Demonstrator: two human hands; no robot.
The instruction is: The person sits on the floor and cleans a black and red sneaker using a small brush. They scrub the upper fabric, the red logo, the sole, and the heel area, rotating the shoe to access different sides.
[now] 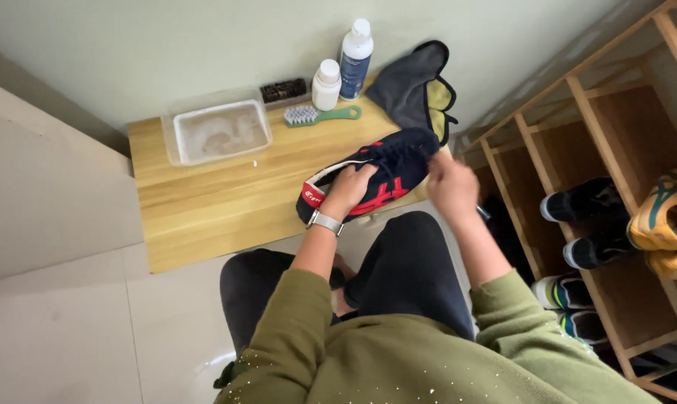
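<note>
Our left hand (351, 187) clamps on the upper of the dark navy sneaker (372, 178), fingers curled over its red side stripes. Our right hand (450, 187) sits at the toe end, fingers closed; motion blur prevents us from telling whether it grips the shoe or only touches it. The sneaker lies tilted at the front right edge of the wooden counter (204, 202), heel toward us, part of it overhanging our lap.

Behind the sneaker we note a grey cloth with yellow lining (413, 86) draped against the wall. Left of it stand two white bottles (342, 67), with a green-handled brush (319, 115) lying just in front of them and a dark brush (284, 90) beside it. A clear tub of cloudy water (220, 131) sits further left. A wooden shoe rack (615, 150) holds other shoes at right.

Risk, in our judgement: the shoe sits near the edge, so a loose grip could drop it to the floor; a wide elbow movement could tip the bottles or the tub.
</note>
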